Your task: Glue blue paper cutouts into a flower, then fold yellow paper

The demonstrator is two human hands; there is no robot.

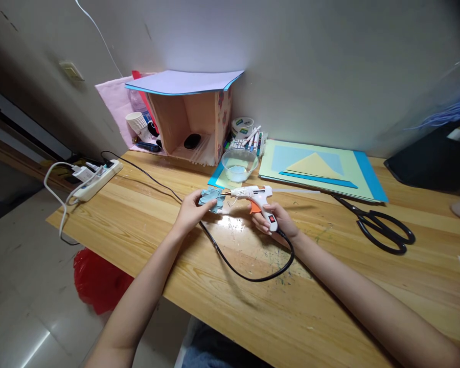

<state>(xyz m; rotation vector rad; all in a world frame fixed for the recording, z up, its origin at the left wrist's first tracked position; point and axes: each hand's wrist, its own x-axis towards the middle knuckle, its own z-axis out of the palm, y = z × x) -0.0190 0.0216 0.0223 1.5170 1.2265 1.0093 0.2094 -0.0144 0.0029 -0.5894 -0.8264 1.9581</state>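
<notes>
Between the fingers and thumb of my left hand [191, 210] is a small light-blue paper piece with layered, petal-like edges [212, 199]. My right hand [274, 221] is wrapped round the handle of a white hot glue gun [249, 192] with an orange trigger. The gun's nozzle points left and meets, or nearly meets, the blue paper piece; I cannot tell whether it touches. A clear glue stick [297, 191] sticks out of the gun's back. The gun's black cord [253, 279] loops over the wooden table below both hands.
Behind the hands stand a clear plastic bowl [240, 168], markers [255, 138] and an open box [189, 120]. Colored paper sheets [352, 158] lie at the back right. Black scissors [383, 227] rest right of my hand. A power strip [99, 181] sits at the left edge.
</notes>
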